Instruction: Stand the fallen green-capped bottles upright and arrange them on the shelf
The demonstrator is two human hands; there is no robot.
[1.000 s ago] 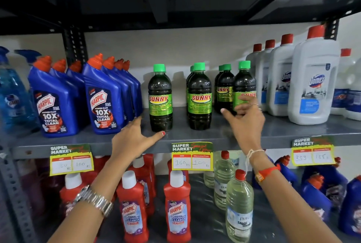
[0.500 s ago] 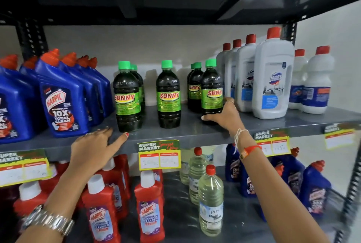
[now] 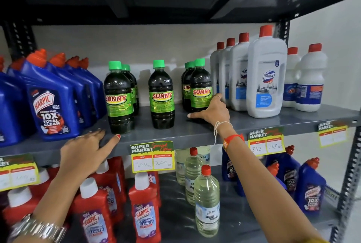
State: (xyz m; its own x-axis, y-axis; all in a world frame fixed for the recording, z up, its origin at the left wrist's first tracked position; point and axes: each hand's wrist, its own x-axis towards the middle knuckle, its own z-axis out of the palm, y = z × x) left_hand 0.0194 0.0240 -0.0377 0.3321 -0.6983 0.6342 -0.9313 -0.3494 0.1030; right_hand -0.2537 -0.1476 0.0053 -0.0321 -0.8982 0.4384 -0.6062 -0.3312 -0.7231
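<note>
While the front bottles stood in plain sight, much of the rear stock was masked: behind the left Sunny bottle (image 3: 119, 97) only caps and slivers of others showed, and behind the right Sunny bottle (image 3: 201, 86) two more green caps peeked out, their bodies mostly covered. The base of that right bottle was hidden by the right hand (image 3: 212, 111), so whether it sat flat on the grey shelf (image 3: 273, 123) could not be told. Handwriting on the price tag (image 3: 152, 157) was faint, and the blue Harpic bottles (image 3: 51, 104) ran off the left edge of the view.

Every green-capped bottle in view stood with its long axis vertical, cap up, label facing outward. The middle Sunny bottle (image 3: 161, 94) stood alone, apart from both groups.

The right hand lay against the lower right side of the right Sunny bottle, thumb stretched leftward across its foot, fingers curved round the far side between it and the white Domex bottles (image 3: 266, 78); it cupped the bottle, though a full grip could not be confirmed. The left hand (image 3: 86, 153) rested flat and spread on the shelf's front lip, holding nothing, its fingertips just below and left of the left Sunny bottle's base.
</note>
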